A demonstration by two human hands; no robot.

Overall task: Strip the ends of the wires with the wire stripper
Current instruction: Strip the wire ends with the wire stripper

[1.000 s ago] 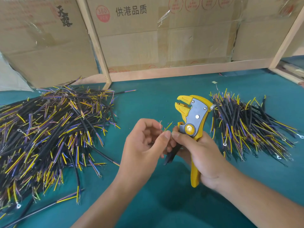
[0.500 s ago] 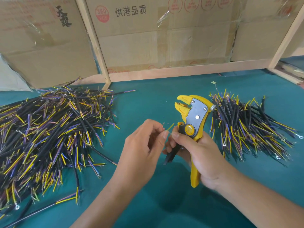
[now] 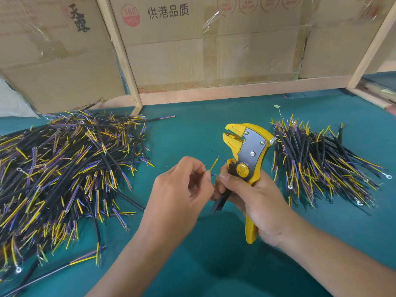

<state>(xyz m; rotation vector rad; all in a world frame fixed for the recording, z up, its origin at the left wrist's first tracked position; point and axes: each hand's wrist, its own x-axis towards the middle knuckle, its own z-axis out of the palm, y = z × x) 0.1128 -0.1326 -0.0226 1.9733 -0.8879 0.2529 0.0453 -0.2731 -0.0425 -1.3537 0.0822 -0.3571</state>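
Observation:
My right hand (image 3: 255, 200) grips the yellow wire stripper (image 3: 248, 155) upright, its jaws pointing up and left with nothing between them. The same hand's thumb and fingers pinch a black cable (image 3: 219, 202) whose lower end hangs beneath them. My left hand (image 3: 182, 189) pinches the thin cores at the cable's top. One yellow core (image 3: 214, 164) sticks up between the two hands, just left of the stripper's pivot. A big pile of black cables (image 3: 64, 168) with yellow and purple cores lies at the left. A smaller pile (image 3: 317, 163) lies at the right.
The green table mat (image 3: 192, 136) carries everything. Cardboard boxes (image 3: 203, 43) in a wooden frame (image 3: 235, 91) wall off the back. A loose cable (image 3: 64, 266) lies at the front left. Small ring terminals show on some cable ends at the right.
My left hand's fingers have shifted slightly at the cable's cores, and the yellow core now stands out more between the hands. The stripper has stayed in place.

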